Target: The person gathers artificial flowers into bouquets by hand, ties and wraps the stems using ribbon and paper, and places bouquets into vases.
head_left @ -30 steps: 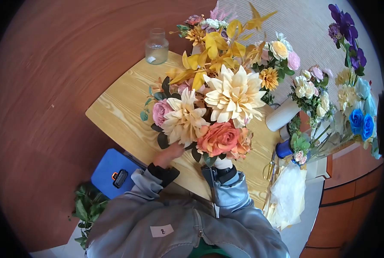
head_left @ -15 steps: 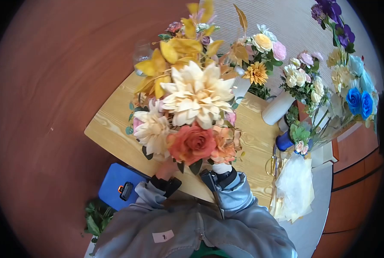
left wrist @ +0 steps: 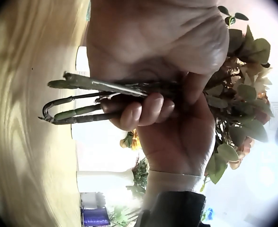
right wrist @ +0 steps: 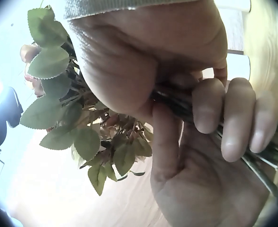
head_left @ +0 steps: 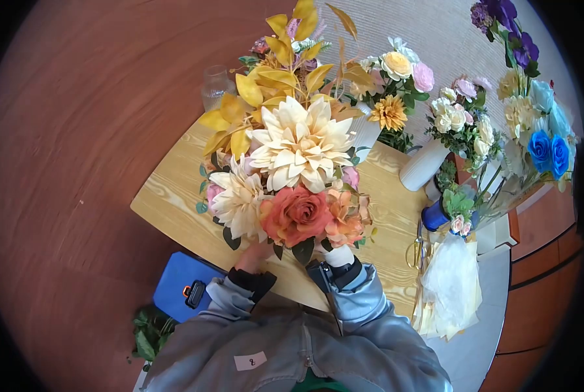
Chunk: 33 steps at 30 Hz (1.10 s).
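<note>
While clasping the stems [left wrist: 94, 83] in left hand [left wrist: 158, 40] and right hand [left wrist: 179, 139], has swung the mixed bouquet [head_left: 285, 171] across toward 9 o'clock, off its spot of a second ago. And steadies! Barely differs from half a second back, just looks sharper. Turns a fuller front too: shows the coral rose [head_left: 296, 214] nearly face-on at 6 o'clock of the bunch, right below the large cream dahlia [head_left: 301, 145]. Keeps both hands clamped on the stems, fingers curled round. Leaves stem ends poking out toward 9 o'clock in the left wrist view; cannot tell whether touching the wooden table [head_left: 171, 189]. Holds the blooms over that tabletop, at 12 o'clock from the grey jacket [head_left: 272, 353]. Leaves alone the gold-handled scissors [head_left: 418, 244] and pale wrapping sheets [head_left: 449, 281], both near 4 o'clock, and the glass jar [head_left: 218, 87], between 10 and 11. Seems to mean, as a judgement, keeping the arrangement bunched and front-facing, not yet setting it down.
</note>
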Each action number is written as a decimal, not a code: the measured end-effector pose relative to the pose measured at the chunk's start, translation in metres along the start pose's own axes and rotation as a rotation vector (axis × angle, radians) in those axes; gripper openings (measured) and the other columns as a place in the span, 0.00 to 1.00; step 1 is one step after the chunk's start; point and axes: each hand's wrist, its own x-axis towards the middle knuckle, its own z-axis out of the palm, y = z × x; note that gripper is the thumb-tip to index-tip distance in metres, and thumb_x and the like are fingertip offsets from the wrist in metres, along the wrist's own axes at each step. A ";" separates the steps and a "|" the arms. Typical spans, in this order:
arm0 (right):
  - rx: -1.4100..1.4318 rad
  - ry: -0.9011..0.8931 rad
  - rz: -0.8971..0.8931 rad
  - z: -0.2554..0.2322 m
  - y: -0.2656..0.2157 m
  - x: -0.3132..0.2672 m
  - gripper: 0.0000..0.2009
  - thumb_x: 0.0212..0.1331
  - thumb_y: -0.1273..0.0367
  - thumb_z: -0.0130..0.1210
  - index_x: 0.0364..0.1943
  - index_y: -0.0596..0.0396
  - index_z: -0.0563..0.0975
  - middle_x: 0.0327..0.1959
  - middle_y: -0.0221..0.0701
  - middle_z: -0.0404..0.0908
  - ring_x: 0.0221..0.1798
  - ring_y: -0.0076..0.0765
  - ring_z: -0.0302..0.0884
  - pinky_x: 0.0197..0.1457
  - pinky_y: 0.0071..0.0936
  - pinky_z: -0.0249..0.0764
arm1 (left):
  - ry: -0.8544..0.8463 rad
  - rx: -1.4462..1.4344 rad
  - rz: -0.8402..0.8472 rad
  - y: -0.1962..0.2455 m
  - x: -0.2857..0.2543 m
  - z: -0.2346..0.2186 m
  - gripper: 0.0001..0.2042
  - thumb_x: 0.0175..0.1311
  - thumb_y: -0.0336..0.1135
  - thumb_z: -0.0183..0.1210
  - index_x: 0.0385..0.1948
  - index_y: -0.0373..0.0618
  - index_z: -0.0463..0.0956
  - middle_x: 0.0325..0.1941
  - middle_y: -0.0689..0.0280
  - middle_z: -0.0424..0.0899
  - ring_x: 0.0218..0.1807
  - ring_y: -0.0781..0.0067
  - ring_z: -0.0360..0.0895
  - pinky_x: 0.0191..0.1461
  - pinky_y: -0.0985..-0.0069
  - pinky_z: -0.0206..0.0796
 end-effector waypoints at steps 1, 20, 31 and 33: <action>0.000 0.000 -0.001 -0.005 -0.012 0.007 0.24 0.48 0.58 0.52 0.50 0.49 0.68 0.48 0.28 0.71 0.48 0.32 0.69 0.51 0.27 0.65 | 0.004 -0.004 0.009 0.000 -0.006 0.004 0.21 0.53 0.27 0.46 0.52 0.45 0.60 0.53 0.60 0.64 0.56 0.63 0.59 0.59 0.73 0.50; 0.721 0.313 0.270 -0.017 -0.030 0.023 0.20 0.46 0.57 0.52 0.43 0.51 0.72 0.39 0.29 0.75 0.42 0.37 0.72 0.43 0.30 0.68 | 0.122 -0.109 0.244 -0.037 -0.059 0.029 0.20 0.52 0.28 0.49 0.50 0.45 0.62 0.50 0.62 0.66 0.53 0.65 0.63 0.56 0.74 0.54; 0.804 0.374 0.295 -0.021 -0.027 0.009 0.19 0.47 0.58 0.52 0.43 0.52 0.71 0.38 0.29 0.74 0.41 0.36 0.72 0.42 0.29 0.68 | -0.075 -0.638 -0.169 -0.017 -0.045 0.028 0.24 0.40 0.38 0.63 0.42 0.46 0.66 0.37 0.68 0.72 0.41 0.72 0.71 0.42 0.76 0.63; 0.825 0.381 0.300 -0.019 -0.027 0.008 0.19 0.47 0.58 0.52 0.43 0.52 0.71 0.38 0.29 0.74 0.41 0.36 0.72 0.42 0.29 0.68 | -0.044 -0.566 -0.128 0.000 -0.044 0.024 0.24 0.39 0.39 0.63 0.42 0.46 0.66 0.37 0.67 0.71 0.41 0.71 0.71 0.41 0.75 0.64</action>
